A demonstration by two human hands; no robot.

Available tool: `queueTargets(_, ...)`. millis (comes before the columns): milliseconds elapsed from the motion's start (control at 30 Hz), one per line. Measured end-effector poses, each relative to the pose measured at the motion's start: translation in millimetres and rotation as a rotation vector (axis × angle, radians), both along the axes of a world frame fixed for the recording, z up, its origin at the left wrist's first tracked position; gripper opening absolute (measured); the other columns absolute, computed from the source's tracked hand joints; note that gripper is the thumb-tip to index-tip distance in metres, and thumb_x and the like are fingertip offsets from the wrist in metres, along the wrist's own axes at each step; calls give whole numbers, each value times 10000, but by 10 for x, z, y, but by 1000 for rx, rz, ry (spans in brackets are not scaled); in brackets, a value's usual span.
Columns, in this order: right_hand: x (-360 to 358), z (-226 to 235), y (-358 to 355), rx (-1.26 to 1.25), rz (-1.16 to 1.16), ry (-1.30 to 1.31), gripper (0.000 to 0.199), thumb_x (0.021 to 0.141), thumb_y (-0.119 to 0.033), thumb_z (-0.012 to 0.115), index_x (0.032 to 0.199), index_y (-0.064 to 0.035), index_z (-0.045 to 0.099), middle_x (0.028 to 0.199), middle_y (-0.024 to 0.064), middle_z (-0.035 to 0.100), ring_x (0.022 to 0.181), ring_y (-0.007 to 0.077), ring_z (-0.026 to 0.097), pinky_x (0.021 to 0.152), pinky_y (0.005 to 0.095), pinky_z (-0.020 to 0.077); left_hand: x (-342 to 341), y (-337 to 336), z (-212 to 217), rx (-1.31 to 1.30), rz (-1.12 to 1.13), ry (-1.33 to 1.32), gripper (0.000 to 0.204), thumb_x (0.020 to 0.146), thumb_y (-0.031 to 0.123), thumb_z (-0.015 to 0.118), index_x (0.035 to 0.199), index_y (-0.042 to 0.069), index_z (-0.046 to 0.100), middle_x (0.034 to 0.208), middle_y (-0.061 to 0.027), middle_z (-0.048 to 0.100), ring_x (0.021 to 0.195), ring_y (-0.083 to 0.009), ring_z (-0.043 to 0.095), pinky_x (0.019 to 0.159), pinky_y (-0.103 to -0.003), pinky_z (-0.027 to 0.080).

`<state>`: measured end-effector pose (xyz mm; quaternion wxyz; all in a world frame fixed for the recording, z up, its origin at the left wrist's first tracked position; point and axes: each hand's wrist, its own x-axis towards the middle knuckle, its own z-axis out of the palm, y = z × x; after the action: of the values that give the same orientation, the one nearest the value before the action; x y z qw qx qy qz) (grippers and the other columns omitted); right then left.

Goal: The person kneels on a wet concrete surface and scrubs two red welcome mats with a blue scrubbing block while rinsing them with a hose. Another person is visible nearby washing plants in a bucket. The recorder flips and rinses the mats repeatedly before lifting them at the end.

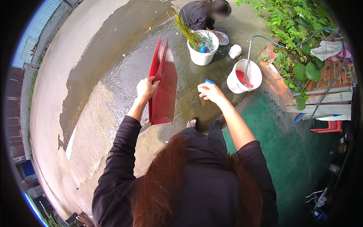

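My left hand (146, 88) grips the edge of a flat red plastic panel (163, 87) and holds it upright, tilted, above the wet concrete. My right hand (210, 92) is closed around a small white object with a blue end (208, 82), just right of the panel and not touching it. Both arms reach forward from black sleeves. My long reddish hair hangs in the lower middle of the view.
A white bucket (204, 56) with green stalks stands ahead; another person crouches behind it. A second white bucket (246, 77) holds a red scoop and a hose. A brick-edged plant bed (273, 72) lies at right, a red stool (327, 127) beyond.
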<state>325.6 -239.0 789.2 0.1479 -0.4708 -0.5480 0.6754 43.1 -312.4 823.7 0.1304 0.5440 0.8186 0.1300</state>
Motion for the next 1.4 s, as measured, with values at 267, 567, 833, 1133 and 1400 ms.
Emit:
queueTargets(267,-1165,266,156,-45,-229,-250,856,715,-511,590,1267,67,284,1236,247,410,1000,354,526,632,464,537,620,245,144,54,-106,-23,269,760,310,583,918,102,648,748,-183,627,722,-336,619,675,-412,494)
queueTargets(567,-955,-51,344,-46,-411,-475,408,776,-362,511,828,24,632,835,220,630,764,321,633,614,423,520,1202,389,217,17,-278,8,211,723,216,551,801,39,635,751,-200,621,715,-351,613,678,-428,482)
queueTargets(833,-515,111,319,232,-372,-399,335,793,-261,515,837,64,587,875,287,590,882,387,585,750,433,474,1161,466,394,20,-445,-368,433,752,383,631,1035,56,614,885,-207,621,842,-330,611,752,-388,480)
queueTargets(1133,650,325,813,306,-397,-216,265,801,-217,577,867,40,573,558,90,530,452,178,487,453,345,392,818,663,471,177,-326,-481,234,775,106,598,986,13,637,893,-158,651,830,-180,640,744,-280,497)
queueTargets(1400,1865,1291,1031,525,-219,-549,360,809,-194,567,1017,97,532,979,289,568,967,337,566,832,387,427,1008,660,555,195,-227,-420,230,810,98,549,1009,12,626,903,-178,643,828,-196,641,737,-285,485)
